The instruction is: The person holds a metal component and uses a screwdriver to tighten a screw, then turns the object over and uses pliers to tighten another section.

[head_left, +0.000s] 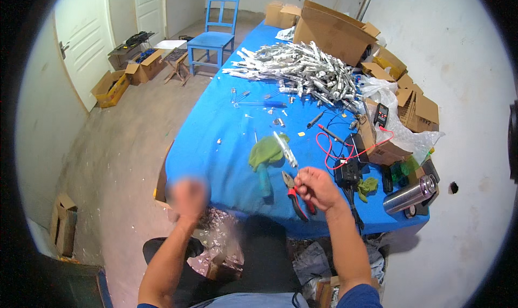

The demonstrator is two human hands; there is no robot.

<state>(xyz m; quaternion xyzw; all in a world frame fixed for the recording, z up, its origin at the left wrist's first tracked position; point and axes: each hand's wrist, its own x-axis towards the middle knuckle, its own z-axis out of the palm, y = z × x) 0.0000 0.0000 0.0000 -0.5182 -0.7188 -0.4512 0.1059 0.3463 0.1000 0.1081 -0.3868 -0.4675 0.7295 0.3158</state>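
Between the fingertips of my right hand (318, 188) is the near end of a slim silver-and-white stick (287, 151), which points away from me over the blue-covered table. Beneath and beside that hand lie pliers (295, 199) with red and black handles. My left hand (189, 199) is at the table's near left corner, smeared by motion, so its fingers cannot be made out. A green cloth (264, 154) lies just left of the stick, with a teal handle-like object (263, 182) next to it. Farther back is a large heap of similar silver-and-white sticks (302, 70).
On the right are a red cable (324, 152), a black power adapter (346, 171), a steel flask (410, 193) and a small green cloth (367, 188). Cardboard boxes (334, 30) and clear plastic line the wall side. A blue chair (216, 38) stands beyond the table's left edge.
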